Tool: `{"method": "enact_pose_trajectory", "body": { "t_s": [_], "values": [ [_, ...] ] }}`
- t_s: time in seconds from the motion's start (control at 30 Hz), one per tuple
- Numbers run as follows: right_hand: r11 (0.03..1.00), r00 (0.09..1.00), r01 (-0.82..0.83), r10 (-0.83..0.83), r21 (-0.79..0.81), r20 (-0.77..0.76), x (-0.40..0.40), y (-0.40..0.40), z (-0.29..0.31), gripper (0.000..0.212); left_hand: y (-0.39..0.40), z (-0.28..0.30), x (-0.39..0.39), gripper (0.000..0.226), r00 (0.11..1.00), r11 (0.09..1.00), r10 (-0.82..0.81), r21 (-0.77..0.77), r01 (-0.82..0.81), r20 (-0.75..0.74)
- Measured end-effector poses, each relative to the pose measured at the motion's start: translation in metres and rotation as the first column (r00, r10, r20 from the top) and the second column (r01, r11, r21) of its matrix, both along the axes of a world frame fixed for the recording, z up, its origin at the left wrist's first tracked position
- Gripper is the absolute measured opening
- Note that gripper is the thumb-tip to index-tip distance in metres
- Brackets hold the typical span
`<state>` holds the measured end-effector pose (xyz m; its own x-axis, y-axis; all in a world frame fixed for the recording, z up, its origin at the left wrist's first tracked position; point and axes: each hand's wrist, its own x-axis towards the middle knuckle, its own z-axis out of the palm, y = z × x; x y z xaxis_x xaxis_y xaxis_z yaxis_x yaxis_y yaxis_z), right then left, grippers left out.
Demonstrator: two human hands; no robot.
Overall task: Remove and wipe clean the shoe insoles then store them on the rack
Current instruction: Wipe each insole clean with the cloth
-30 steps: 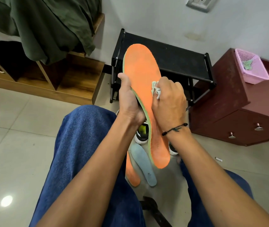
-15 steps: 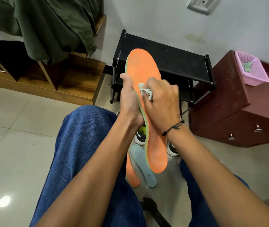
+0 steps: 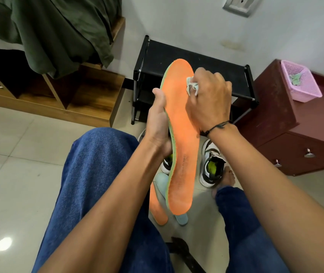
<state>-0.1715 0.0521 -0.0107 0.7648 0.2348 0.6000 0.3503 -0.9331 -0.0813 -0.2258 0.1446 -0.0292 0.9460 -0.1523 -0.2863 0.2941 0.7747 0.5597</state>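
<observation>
Faint dark print runs along the heel half of the orange insole (image 3: 181,134), too small and smeared to read. No other legible writing or brand anywhere.

Left hand (image 3: 158,125) grips the insole from behind at its left edge, thumb over the front rim, fingers curled behind it. Insole is held upright, toe end up, in front of the black shoe rack (image 3: 194,62), tilted slightly. Right hand (image 3: 208,99) has fingers curled around a small whitish cloth (image 3: 191,86), pressing it on the insole's upper part near the toe. A black cord bracelet (image 3: 215,128) sits on the right wrist.

Floor is pale glossy tile (image 3: 19,164), white wall behind with a switch plate (image 3: 240,4) at top. Person is seated, blue jeans (image 3: 90,174) on both legs, a bare foot (image 3: 225,180) on the floor.

On the floor below the held insole: a second orange insole (image 3: 158,209) and a pale blue insole (image 3: 162,184), touching or overlapping, partly hidden. Two black-and-white sneakers, one (image 3: 212,164) right of the held insole, the other (image 3: 167,162) mostly hidden behind it.

Left: wooden shelf unit (image 3: 90,99) with a dark green cloth (image 3: 58,30) draped over it. Right: dark red cabinet (image 3: 295,134) with knobs, pink plastic basket (image 3: 303,83) on top holding something greenish.
</observation>
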Motion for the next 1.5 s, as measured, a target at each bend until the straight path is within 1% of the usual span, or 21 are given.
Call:
{"method": "enact_pose_trajectory", "body": {
  "t_s": [0.07, 0.13, 0.3, 0.4, 0.5, 0.63, 0.73, 0.83, 0.9, 0.97, 1.03, 1.13, 1.27, 1.4, 1.5],
  "values": [
    [0.994, 0.997, -0.043, 0.049, 0.099, -0.063, 0.007, -0.003, 0.004, 0.006, 0.001, 0.002, -0.002, 0.070, 0.999, 0.999, -0.050, -0.007, 0.050, 0.012],
    [0.984, 0.991, -0.088, 0.101, 0.154, -0.084, 0.012, -0.003, 0.007, 0.007, 0.003, 0.002, -0.002, 0.070, 0.996, 0.996, -0.082, -0.033, 0.082, 0.020],
    [0.971, 0.990, -0.029, 0.061, 0.237, -0.129, 0.024, -0.007, 0.011, 0.012, 0.001, 0.002, -0.003, 0.073, 0.985, 0.984, -0.171, -0.047, 0.171, 0.002],
    [0.964, 0.985, -0.022, 0.066, 0.265, -0.160, 0.027, -0.008, 0.012, 0.011, 0.000, 0.001, -0.003, 0.075, 0.976, 0.974, -0.215, -0.067, 0.216, 0.020],
    [0.954, 0.981, -0.055, 0.106, 0.295, -0.162, 0.025, -0.010, 0.007, 0.010, 0.000, -0.001, -0.002, 0.076, 0.968, 0.966, -0.249, -0.071, 0.250, 0.022],
    [0.919, 0.982, -0.105, 0.155, 0.380, -0.106, 0.019, -0.016, 0.000, 0.013, -0.001, -0.003, -0.002, 0.070, 0.960, 0.959, -0.281, -0.045, 0.281, 0.004],
    [0.920, 0.973, -0.200, 0.226, 0.337, -0.039, 0.011, -0.016, -0.001, 0.011, -0.003, -0.006, -0.002, 0.067, 0.962, 0.962, -0.271, 0.009, 0.271, -0.019],
    [0.932, 0.952, -0.299, 0.307, 0.205, -0.008, 0.000, -0.016, -0.002, 0.012, -0.005, -0.006, -0.001, 0.073, 0.963, 0.961, -0.269, 0.057, 0.269, -0.009],
    [0.936, 0.944, -0.327, 0.331, 0.126, -0.007, -0.009, -0.017, -0.007, 0.013, -0.007, -0.007, 0.001, 0.077, 0.963, 0.958, -0.270, 0.092, 0.271, -0.025],
    [0.936, 0.939, -0.339, 0.342, 0.100, -0.023, -0.020, -0.020, -0.012, 0.014, -0.008, -0.006, 0.001, 0.082, 0.961, 0.956, -0.272, 0.097, 0.276, -0.050],
    [0.928, 0.932, -0.350, 0.359, 0.129, -0.048, -0.031, -0.024, -0.016, 0.014, -0.010, -0.006, 0.001, 0.086, 0.956, 0.955, -0.281, 0.073, 0.287, -0.082],
    [0.913, 0.922, -0.364, 0.381, 0.185, -0.069, -0.042, -0.027, -0.018, 0.015, -0.012, -0.010, 0.003, 0.091, 0.960, 0.959, -0.264, 0.078, 0.272, -0.096],
    [0.904, 0.918, -0.383, 0.396, 0.189, -0.035, -0.050, -0.022, -0.023, 0.012, -0.008, -0.011, 0.007, 0.099, 0.973, 0.977, -0.215, -0.012, 0.215, -0.087],
    [0.940, 0.943, -0.331, 0.332, 0.080, 0.004, -0.039, -0.017, -0.021, 0.011, -0.010, -0.012, 0.012, 0.086, 0.983, 0.986, -0.169, -0.002, 0.169, -0.076],
    [0.962, 0.962, -0.272, 0.271, 0.016, 0.029, -0.025, -0.015, -0.015, 0.013, -0.012, -0.010, 0.010, 0.079, 0.979, 0.980, -0.197, -0.008, 0.197, -0.056]
  ]
}}
